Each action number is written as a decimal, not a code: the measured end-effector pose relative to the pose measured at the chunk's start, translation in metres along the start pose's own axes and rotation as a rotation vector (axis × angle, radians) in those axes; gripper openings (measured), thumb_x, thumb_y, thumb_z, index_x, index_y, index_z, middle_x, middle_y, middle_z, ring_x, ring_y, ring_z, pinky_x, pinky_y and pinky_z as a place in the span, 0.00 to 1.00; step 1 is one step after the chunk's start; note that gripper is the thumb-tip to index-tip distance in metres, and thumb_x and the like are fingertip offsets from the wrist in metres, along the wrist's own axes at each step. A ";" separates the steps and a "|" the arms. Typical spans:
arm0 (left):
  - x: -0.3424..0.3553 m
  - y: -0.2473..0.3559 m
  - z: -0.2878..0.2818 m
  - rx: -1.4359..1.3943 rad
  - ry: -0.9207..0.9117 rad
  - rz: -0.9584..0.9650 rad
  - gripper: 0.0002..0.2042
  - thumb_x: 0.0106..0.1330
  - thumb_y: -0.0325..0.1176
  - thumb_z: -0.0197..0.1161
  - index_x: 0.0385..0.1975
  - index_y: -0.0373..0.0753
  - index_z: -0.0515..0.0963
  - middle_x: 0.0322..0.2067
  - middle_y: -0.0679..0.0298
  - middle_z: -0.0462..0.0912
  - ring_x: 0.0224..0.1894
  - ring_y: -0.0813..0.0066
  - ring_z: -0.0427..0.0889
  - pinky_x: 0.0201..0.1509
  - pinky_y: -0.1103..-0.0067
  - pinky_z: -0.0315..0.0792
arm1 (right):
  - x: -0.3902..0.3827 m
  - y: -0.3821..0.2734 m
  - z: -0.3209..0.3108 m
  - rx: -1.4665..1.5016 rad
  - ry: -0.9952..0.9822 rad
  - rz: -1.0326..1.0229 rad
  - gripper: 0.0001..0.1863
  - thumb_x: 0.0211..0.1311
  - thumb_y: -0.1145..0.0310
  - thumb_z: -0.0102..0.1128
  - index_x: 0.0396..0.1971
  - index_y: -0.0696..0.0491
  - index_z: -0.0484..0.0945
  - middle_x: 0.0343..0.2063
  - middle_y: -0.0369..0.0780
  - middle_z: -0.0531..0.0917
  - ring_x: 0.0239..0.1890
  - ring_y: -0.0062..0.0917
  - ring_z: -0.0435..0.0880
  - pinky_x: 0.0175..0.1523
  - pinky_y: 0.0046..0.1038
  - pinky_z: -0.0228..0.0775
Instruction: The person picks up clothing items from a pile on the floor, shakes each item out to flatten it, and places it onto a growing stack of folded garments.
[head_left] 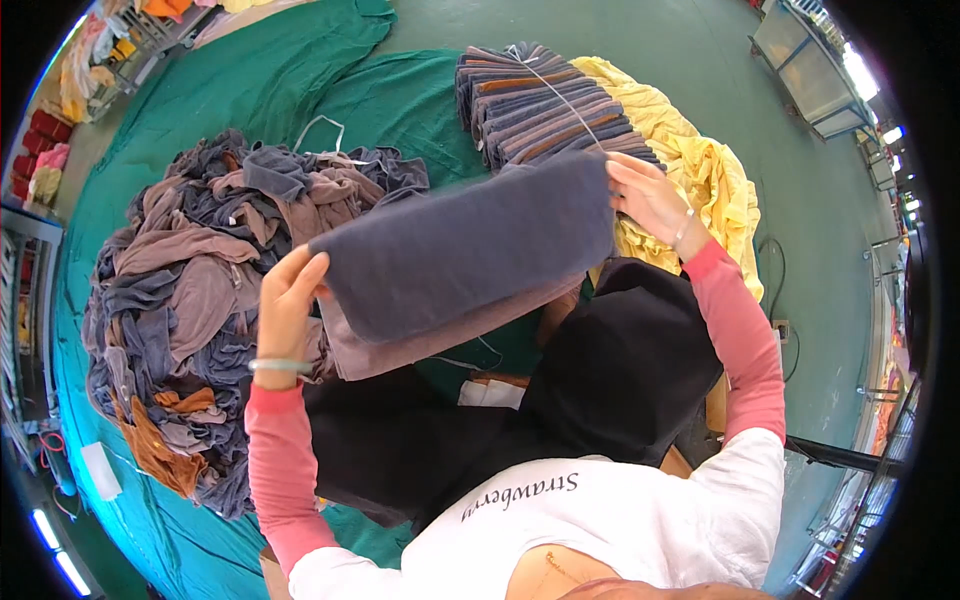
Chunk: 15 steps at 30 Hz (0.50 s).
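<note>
My left hand [305,285] and my right hand [640,195] hold a dark slate-grey cloth [460,255] by its two ends, stretched flat above my black-clad lap, with the fingers of both closed on it. A mauve cloth [440,352] lies beneath it, its lower edge showing. To the left is a big tangled heap of grey, mauve and orange cloths [200,300]. Just beyond the held cloth stands a row of folded grey, mauve and orange cloths [540,105] with a white cord across it.
I sit on a green sheet [160,540], with yellow fabric [720,210] at the right of the row. A metal cart [805,70] stands at the upper right, and a cable [785,280] lies on the floor. Piled textiles and racks line the far left.
</note>
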<state>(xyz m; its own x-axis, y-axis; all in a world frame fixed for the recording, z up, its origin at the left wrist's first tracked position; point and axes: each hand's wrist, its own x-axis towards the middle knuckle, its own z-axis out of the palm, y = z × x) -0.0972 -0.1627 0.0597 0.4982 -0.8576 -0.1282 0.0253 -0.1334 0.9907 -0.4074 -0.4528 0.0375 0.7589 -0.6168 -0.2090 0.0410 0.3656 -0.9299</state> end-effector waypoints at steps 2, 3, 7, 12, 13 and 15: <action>0.008 -0.015 0.002 0.505 0.074 -0.031 0.22 0.60 0.37 0.57 0.50 0.30 0.67 0.32 0.62 0.79 0.33 0.77 0.76 0.36 0.80 0.69 | 0.015 0.014 0.003 -0.219 0.063 0.086 0.22 0.59 0.58 0.56 0.50 0.51 0.69 0.42 0.33 0.76 0.43 0.18 0.72 0.46 0.26 0.65; 0.005 -0.021 0.006 0.789 0.032 -0.169 0.28 0.60 0.37 0.56 0.57 0.29 0.57 0.32 0.57 0.78 0.35 0.74 0.77 0.39 0.78 0.68 | 0.016 0.022 -0.003 -0.316 0.065 0.301 0.23 0.58 0.58 0.56 0.52 0.50 0.67 0.45 0.32 0.73 0.44 0.19 0.71 0.46 0.26 0.65; 0.003 -0.055 0.016 0.474 -0.045 0.054 0.36 0.56 0.27 0.56 0.62 0.30 0.44 0.45 0.50 0.73 0.45 0.69 0.75 0.47 0.78 0.66 | 0.014 0.039 0.002 -0.223 -0.006 0.520 0.24 0.57 0.63 0.58 0.53 0.52 0.66 0.37 0.30 0.75 0.35 0.14 0.71 0.38 0.21 0.66; 0.011 -0.004 0.019 -0.044 0.009 0.241 0.31 0.56 0.20 0.50 0.62 0.34 0.52 0.58 0.59 0.61 0.53 0.75 0.67 0.57 0.82 0.59 | 0.010 0.001 0.020 -0.094 0.133 -0.129 0.20 0.56 0.73 0.57 0.51 0.50 0.69 0.29 0.27 0.73 0.26 0.05 0.65 0.25 0.08 0.56; 0.012 0.008 0.016 -0.041 0.017 0.272 0.28 0.58 0.22 0.50 0.61 0.34 0.54 0.58 0.59 0.62 0.54 0.73 0.67 0.58 0.81 0.59 | 0.004 -0.005 0.021 -0.107 0.118 -0.222 0.19 0.57 0.73 0.56 0.50 0.51 0.70 0.30 0.27 0.73 0.26 0.05 0.65 0.25 0.09 0.56; -0.004 0.035 0.016 -0.043 0.049 0.272 0.24 0.58 0.19 0.48 0.58 0.32 0.61 0.55 0.60 0.67 0.51 0.75 0.69 0.57 0.82 0.60 | -0.008 -0.015 0.032 -0.208 0.119 -0.185 0.16 0.57 0.73 0.56 0.47 0.51 0.72 0.30 0.27 0.73 0.26 0.06 0.65 0.25 0.09 0.56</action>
<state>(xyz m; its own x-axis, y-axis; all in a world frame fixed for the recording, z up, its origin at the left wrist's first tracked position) -0.1123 -0.1714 0.0943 0.5328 -0.8338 0.1445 -0.0794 0.1208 0.9895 -0.3932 -0.4309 0.0623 0.6689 -0.7415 -0.0526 0.0283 0.0961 -0.9950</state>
